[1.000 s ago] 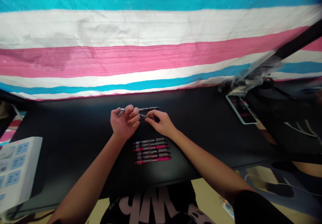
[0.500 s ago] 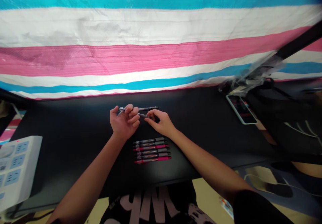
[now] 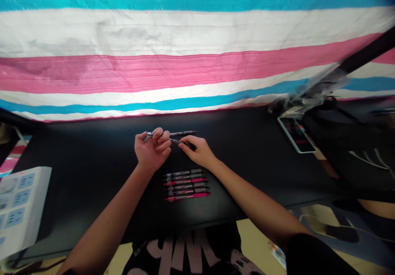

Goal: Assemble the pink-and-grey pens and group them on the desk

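My left hand [image 3: 152, 149] is turned palm up with its fingers curled round a grey-and-clear pen [image 3: 182, 134], whose dark end sticks out to the right. Just below that, a second slim, pen-like piece [image 3: 175, 141] spans from my left fingers to my right hand [image 3: 197, 149]. The right thumb and fingertips pinch its right end, which they partly hide. Between the two hands and the desk's near edge lies a row of several pens [image 3: 187, 186], side by side and roughly parallel, some grey and black, others red-pink.
A black desk [image 3: 92, 155] runs under everything. At the left edge stands a white power strip [image 3: 43, 196] with blue sockets. To the right lie a phone [image 3: 298, 135] and a crumpled clear plastic bag [image 3: 299, 102]. A striped sheet [image 3: 185, 73] hangs behind the desk.
Both hands stay almost still. The slim piece between them has shifted very slightly; the pens in the row have not moved.
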A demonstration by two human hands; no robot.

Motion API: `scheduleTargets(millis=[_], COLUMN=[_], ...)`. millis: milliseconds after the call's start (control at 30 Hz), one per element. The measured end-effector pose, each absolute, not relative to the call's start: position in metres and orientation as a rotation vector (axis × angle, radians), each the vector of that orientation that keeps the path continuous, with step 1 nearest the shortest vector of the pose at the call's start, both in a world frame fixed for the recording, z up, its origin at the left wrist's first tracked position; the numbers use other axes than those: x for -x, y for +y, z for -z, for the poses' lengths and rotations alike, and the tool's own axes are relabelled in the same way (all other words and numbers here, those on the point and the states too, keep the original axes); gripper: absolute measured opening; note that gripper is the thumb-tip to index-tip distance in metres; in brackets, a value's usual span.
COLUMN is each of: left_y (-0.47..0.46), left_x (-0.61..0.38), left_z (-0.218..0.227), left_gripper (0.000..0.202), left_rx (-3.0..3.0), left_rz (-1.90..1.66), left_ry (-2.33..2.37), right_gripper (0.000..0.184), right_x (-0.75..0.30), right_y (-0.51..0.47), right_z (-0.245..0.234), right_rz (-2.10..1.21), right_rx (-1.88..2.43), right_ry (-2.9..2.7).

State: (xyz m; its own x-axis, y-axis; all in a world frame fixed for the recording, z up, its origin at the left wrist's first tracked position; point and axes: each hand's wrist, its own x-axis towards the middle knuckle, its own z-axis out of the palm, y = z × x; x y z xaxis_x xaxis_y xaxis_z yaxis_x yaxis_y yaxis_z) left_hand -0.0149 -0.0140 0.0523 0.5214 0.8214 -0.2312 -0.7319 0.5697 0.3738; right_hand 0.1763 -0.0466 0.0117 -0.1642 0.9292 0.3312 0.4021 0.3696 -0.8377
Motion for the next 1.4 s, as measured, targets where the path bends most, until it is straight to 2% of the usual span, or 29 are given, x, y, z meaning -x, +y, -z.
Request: scheduleTargets(millis=[1067, 1233, 1400], left_y=[-0.0142, -0.0137, -0.0143], left_x=[0.0149, 0.0159, 0.0155], left_z=[-0.0546, -0.0524, -0.0529], left_gripper=[0.04, 0.033, 0.038], left_rx=[-0.232, -0.243, -0.256], left_rz=[-0.928, -0.929, -0.925], left_ry=[0.403, 0.379, 0.384], right_gripper=[0.015, 0.015, 0.014], right_x=[-0.1744, -0.1746, -0.1746], right_y=[-0.047, -0.0467, -0.0466], right_z=[-0.0105, -0.0114, -0.0109], right_rz=[-0.757, -0.758, -0.757], right_rx=[1.203, 1.19, 1.185], right_ry=[-1.681, -1.679, -1.679])
